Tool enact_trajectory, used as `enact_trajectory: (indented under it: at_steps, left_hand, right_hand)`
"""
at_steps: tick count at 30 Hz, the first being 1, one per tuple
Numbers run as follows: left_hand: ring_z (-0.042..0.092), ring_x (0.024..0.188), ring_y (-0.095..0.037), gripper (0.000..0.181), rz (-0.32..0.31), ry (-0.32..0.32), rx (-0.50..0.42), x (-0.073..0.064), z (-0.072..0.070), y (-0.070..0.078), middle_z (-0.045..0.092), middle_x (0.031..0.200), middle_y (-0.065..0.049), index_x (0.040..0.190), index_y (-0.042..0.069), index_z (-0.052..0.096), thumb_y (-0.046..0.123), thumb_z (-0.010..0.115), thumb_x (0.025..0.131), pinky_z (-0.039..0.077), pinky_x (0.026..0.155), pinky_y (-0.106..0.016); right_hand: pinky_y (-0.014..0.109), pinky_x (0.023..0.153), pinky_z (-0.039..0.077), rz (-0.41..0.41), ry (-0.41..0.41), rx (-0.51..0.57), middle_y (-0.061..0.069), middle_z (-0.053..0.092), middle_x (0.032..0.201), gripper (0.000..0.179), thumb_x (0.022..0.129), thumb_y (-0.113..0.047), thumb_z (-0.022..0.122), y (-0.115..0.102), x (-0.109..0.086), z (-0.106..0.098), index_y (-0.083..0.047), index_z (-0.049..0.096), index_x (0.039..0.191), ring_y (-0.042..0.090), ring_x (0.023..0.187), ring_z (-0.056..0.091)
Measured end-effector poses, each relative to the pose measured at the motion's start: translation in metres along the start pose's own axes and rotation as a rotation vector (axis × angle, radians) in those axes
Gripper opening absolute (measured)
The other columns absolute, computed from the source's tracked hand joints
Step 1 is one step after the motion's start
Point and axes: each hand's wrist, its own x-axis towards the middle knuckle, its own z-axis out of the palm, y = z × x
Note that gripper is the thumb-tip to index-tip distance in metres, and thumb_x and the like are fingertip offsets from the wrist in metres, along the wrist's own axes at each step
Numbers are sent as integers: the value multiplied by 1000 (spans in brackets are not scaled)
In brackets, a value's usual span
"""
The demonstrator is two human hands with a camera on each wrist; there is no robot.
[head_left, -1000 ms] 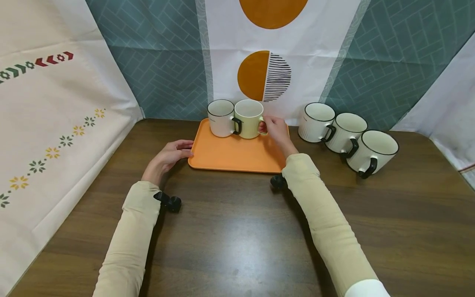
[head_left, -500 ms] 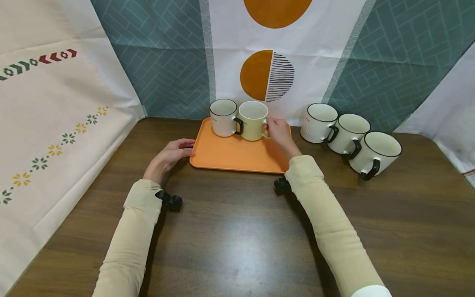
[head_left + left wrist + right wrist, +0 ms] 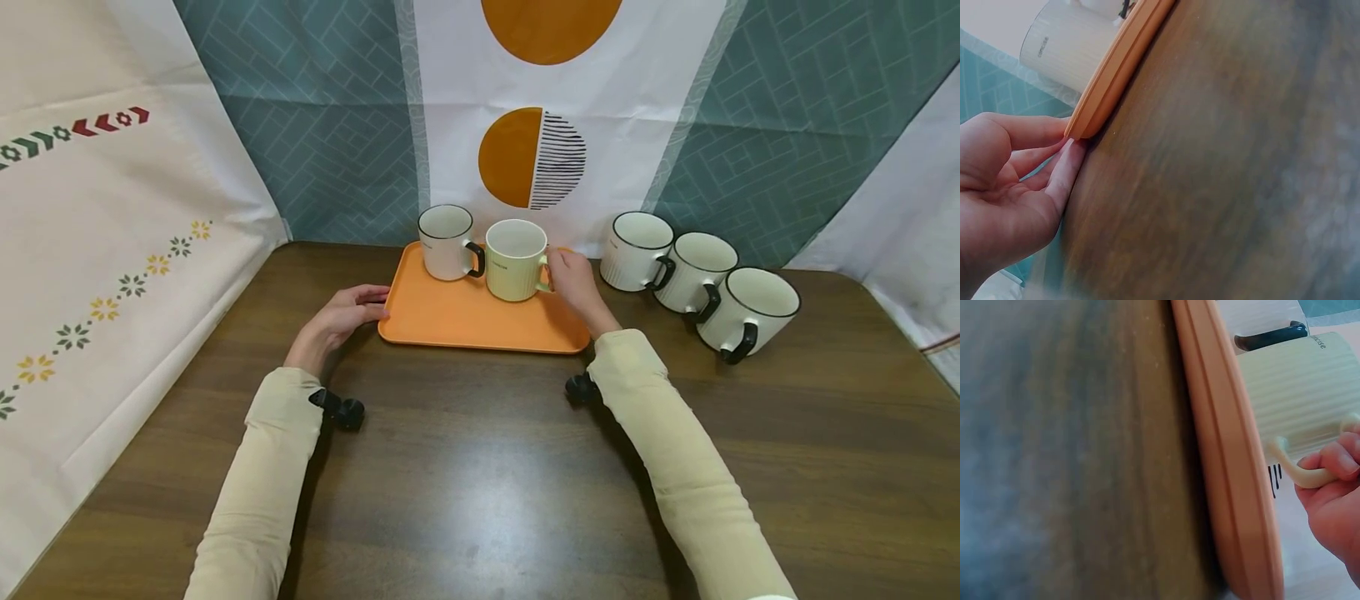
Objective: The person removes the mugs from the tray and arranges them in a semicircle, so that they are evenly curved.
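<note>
Bench: the step in hand looks to be positioning the yellow mug on the tray while one end of the tray is steadied; one bench carries everything.

Tray: one, orange, flat near the back of the bench. The next move seems to call for holding it still, so the yellow mug can shift or settle without dragging it.

Mugs: five, all upright, four white and one yellow. The corner mug stands at the tray's back left; the back mug, middle mug and front mug stand in a slanting row on the bench, right of the tray.

Yellow mug: one, over the tray's middle, just right of the corner mug; whether its base rests fully down cannot be told. The next move likely calls for keeping it level and clear of the corner mug's black handle.

Grips: two. The left grip is nearly closed, thumb and fingertips pinching the tray's left edge, with nothing else held. The right grip is closed, fingers curled round the yellow handle.

Handles: five, one per mug: four black, one yellow. The yellow one points right; whether the black one beside the yellow mug touches it cannot be told.
</note>
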Motion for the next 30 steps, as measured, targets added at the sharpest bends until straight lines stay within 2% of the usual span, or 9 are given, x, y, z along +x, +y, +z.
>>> enact_trajectory:
  at_steps: [6,11,16,19,24,27,30]
  left_hand:
    - [43,128,-35,55,-2,2,-1,-1,-2,-2,40,142,-25,143,-8,34,-5,55,93,34,108,-40]
    - [45,124,-33,54,-2,3,8,-2,-1,-3,40,142,-25,143,-8,34,-3,56,93,34,108,-40]
    - [46,121,-31,54,-3,9,16,-1,0,-4,41,141,-25,143,-8,35,-3,56,93,36,107,-39]
    - [46,122,-32,54,0,10,11,-1,0,-3,41,141,-25,143,-8,35,-4,56,93,37,106,-38]
    - [45,125,-33,55,3,7,2,-1,-1,-2,40,142,-25,143,-9,34,-4,56,93,36,107,-39]
    - [45,125,-33,55,4,9,0,-1,-1,-2,40,142,-25,143,-9,34,-4,56,93,36,107,-39]
    - [47,122,-31,55,7,11,6,0,0,-2,40,142,-26,143,-9,34,-3,56,93,37,106,-38]
  right_hand:
    - [27,55,38,16,-14,56,4,45,54,48,103,-28,37,-1,-10,-3,2,49,67,17,54,44]
    - [29,58,41,32,-33,75,9,47,59,48,103,-28,36,-6,-18,-7,0,47,66,20,58,46]
    - [25,58,42,128,10,243,4,45,62,43,101,-23,38,-16,-28,-13,5,49,70,14,58,43]
    - [22,56,39,155,20,337,1,41,62,40,101,-22,39,-22,-33,-20,5,48,74,11,59,38]
    - [24,58,35,127,-28,362,1,37,64,40,105,-24,37,-33,-46,-38,2,44,76,12,62,35]
    - [25,57,34,100,-12,385,0,37,63,38,104,-21,39,-39,-56,-51,-1,45,72,13,61,35]
    - [24,54,32,67,15,455,-1,36,59,38,102,-17,41,-43,-65,-64,-5,46,66,12,57,34]
